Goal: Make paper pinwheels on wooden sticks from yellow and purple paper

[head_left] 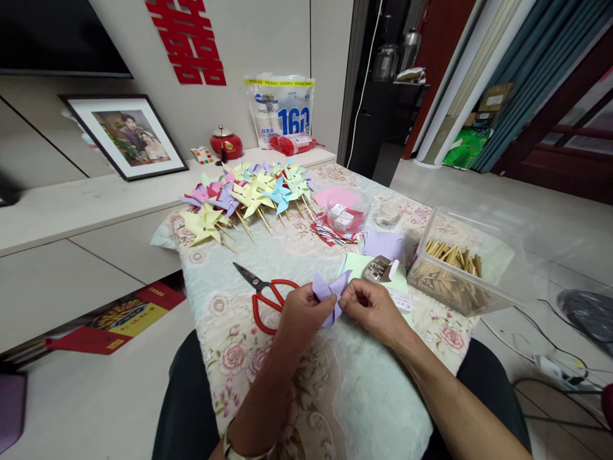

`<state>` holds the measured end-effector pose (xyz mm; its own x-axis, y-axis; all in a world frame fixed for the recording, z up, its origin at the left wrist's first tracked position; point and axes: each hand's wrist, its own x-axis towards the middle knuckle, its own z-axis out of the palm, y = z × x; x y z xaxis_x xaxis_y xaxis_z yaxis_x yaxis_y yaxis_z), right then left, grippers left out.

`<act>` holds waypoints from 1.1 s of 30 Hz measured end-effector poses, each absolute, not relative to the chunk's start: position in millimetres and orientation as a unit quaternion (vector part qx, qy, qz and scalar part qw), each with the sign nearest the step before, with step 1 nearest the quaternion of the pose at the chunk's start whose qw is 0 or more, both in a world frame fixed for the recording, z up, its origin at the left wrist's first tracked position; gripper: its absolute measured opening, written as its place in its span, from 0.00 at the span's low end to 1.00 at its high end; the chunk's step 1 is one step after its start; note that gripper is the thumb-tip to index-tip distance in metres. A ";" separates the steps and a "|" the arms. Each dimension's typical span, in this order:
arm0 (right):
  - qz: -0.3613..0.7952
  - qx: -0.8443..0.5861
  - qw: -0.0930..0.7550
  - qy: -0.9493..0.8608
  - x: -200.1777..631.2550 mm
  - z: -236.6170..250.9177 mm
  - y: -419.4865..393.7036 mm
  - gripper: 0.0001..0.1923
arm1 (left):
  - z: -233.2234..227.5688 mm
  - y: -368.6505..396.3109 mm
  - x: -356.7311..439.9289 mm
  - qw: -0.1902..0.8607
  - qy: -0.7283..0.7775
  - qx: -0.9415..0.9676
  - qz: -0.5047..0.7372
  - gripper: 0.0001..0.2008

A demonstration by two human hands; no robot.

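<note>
I see both hands pinching one purple paper pinwheel at table centre, left hand steadying it, right hand gripping its folded tips; scissors lie at nine o'clock.

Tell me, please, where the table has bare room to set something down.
Bare cloth lies between the scissors and the pinwheel pile, and near the table's front edge below both hands. Right of the purple paper, sheets and the stick box crowd it.
</note>
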<state>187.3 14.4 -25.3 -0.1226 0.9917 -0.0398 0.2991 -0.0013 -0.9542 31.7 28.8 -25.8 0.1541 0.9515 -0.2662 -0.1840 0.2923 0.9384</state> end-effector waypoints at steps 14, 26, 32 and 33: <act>0.457 -0.366 0.530 -0.613 204.2 -17.6 8.2 0.30 | -2.8 39.0 3.2 0.702 0.426 0.495 0.285 0.08; 0.522 -0.396 0.409 -0.636 199.3 -21.9 8.4 0.36 | 13.6 56.7 2.8 0.620 0.403 0.651 0.172 0.05; 0.509 -0.415 0.400 -0.640 197.3 -25.5 9.9 0.37 | 16.0 59.2 8.1 0.593 0.412 0.669 0.177 0.03; 0.510 -0.417 0.400 -0.637 196.8 -25.9 10.0 0.37 | 16.5 59.4 8.8 0.590 0.413 0.670 0.179 0.03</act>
<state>196.8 10.0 -25.9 -0.3320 0.9395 0.0843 0.1248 0.1324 -0.9833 8.8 59.4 16.5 0.5941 0.7651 -0.2483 0.3427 0.0385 0.9387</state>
